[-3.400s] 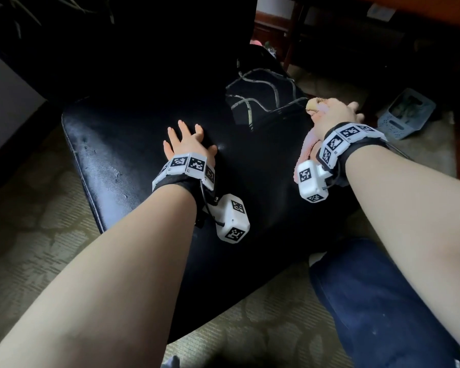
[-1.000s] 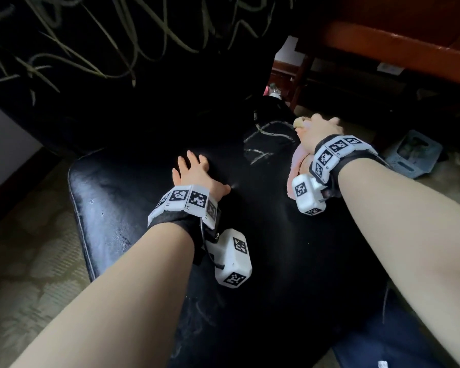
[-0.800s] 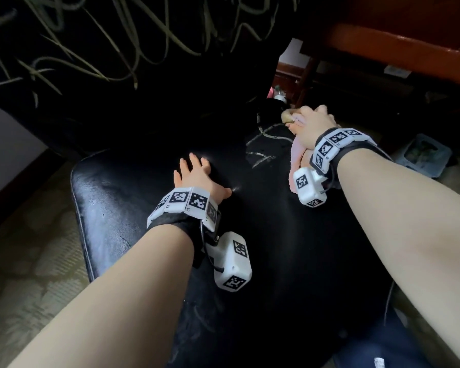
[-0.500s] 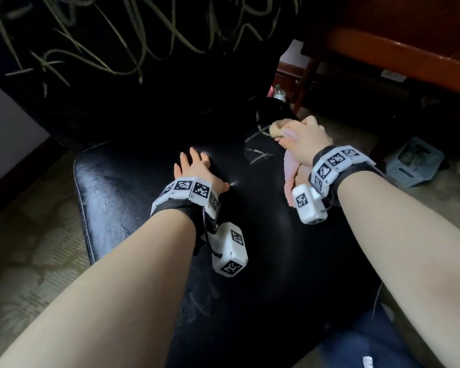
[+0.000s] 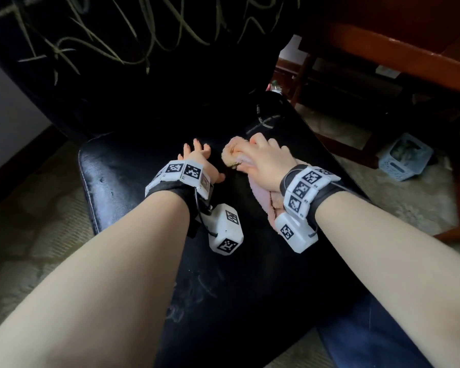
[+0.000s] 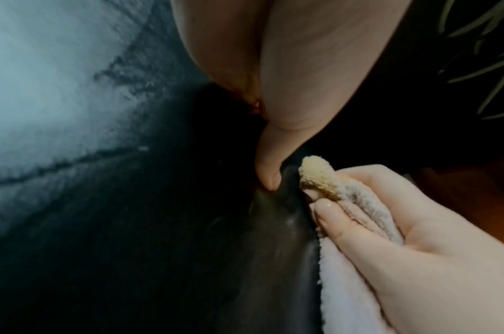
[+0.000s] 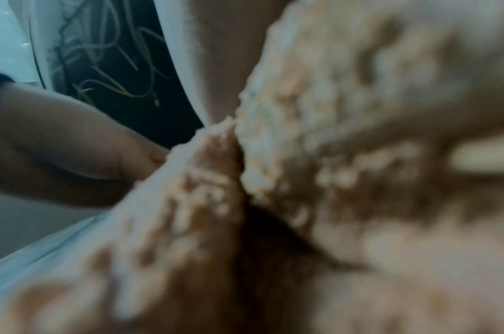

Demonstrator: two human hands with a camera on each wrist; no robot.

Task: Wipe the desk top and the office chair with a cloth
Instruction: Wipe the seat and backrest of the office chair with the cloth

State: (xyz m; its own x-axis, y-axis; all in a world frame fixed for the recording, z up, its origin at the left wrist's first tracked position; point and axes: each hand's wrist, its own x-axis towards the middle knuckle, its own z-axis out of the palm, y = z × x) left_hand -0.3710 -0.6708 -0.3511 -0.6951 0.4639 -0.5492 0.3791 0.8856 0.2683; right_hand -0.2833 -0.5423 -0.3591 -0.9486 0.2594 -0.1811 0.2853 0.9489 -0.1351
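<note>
our right hand, fingers curled round the fluffy pink-and-cream towelling cloth, has swept it in from the black leather chair seat's right edge to mid-seat, beside our left hand, spread flat; the seat's near half looks unwiped.

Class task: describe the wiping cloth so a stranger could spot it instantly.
Find the black chair seat filling the middle. On it, the right hand grips a bunched cloth beside the flat left hand. It is the only pale, fluffy thing on that dark leather.
</note>
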